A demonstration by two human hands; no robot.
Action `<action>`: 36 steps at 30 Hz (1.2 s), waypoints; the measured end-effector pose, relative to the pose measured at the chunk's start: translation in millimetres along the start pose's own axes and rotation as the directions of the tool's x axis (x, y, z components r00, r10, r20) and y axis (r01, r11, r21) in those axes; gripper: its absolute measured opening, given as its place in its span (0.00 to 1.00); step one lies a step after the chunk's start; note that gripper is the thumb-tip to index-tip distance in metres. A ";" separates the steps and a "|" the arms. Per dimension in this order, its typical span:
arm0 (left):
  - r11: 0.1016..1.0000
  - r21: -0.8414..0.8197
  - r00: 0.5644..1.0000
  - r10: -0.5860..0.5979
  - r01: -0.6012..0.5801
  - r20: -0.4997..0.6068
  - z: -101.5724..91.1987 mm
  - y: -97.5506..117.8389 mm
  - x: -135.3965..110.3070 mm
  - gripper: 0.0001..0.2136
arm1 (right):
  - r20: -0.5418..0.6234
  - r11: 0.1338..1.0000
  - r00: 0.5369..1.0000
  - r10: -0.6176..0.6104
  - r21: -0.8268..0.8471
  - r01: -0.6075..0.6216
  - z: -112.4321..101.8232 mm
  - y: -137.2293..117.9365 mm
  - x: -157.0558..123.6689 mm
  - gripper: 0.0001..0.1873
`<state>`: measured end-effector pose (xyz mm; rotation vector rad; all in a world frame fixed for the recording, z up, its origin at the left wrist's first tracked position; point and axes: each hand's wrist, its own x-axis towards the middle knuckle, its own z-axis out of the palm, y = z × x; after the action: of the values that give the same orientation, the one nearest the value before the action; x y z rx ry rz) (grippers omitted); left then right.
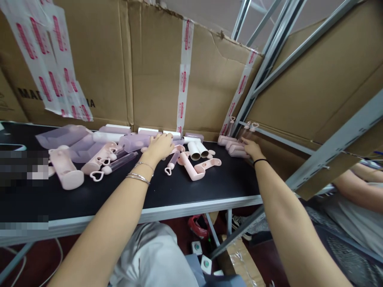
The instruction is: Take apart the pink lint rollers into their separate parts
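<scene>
R hand (253, 149) at pink pcs (235, 149), tbl end (242, 175)

The head-worn camera looks forward and down between the person's own forearms (110, 215). It takes in a wide sweep, set back from the left hand (160, 146) and right hand (253, 149). The black worktop (227, 181) spreads beneath them; beyond them a cardboard wall (157, 83) faces the lens; nearer than both hands show light-grey trousers (155, 255).
</scene>
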<state>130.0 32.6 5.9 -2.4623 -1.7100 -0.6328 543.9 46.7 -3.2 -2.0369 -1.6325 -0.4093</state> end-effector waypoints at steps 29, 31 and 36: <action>0.770 -0.469 0.867 0.211 -0.432 -0.452 31.3 -0.5 13.9 0.39 | -0.546 0.546 0.763 -0.346 0.544 0.637 18.2 -245.8 -54.5 0.19; 0.804 -0.377 0.839 0.255 -0.460 -0.480 29.8 -0.4 12.7 0.39 | -0.581 0.515 0.788 -0.205 0.621 0.591 19.3 -246.2 -52.7 0.19; 0.859 -0.198 0.765 0.287 -0.472 -0.576 22.2 3.1 10.1 0.34 | -0.561 0.389 0.828 0.008 0.764 0.515 17.3 -243.6 -45.7 0.24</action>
<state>142.1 46.8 -10.0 -2.3895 -0.9045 -1.4714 295.8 58.0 4.7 -0.7338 -1.3591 -0.0578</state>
